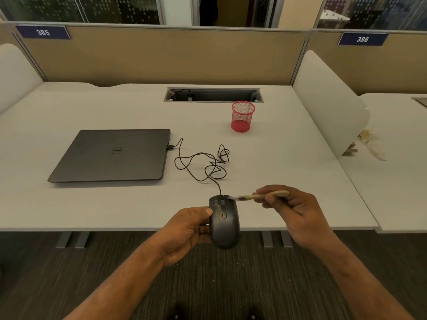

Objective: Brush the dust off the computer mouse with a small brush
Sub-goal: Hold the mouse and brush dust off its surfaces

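Note:
A black wired computer mouse (225, 225) is held just above the desk's front edge, with yellowish dust on its left button and around the scroll wheel. My left hand (187, 229) grips it from the left side, thumb on the top. My right hand (293, 209) pinches a small brush (258, 196) with a wooden handle. The pale bristles touch the mouse's front right, near the wheel.
The mouse cable (203, 165) lies in loose loops and runs to a closed dark laptop (113, 155) on the left of the white desk (69, 204). A red mesh pen cup (242, 116) stands behind. A cable slot (213, 95) and beige partition lie at the back.

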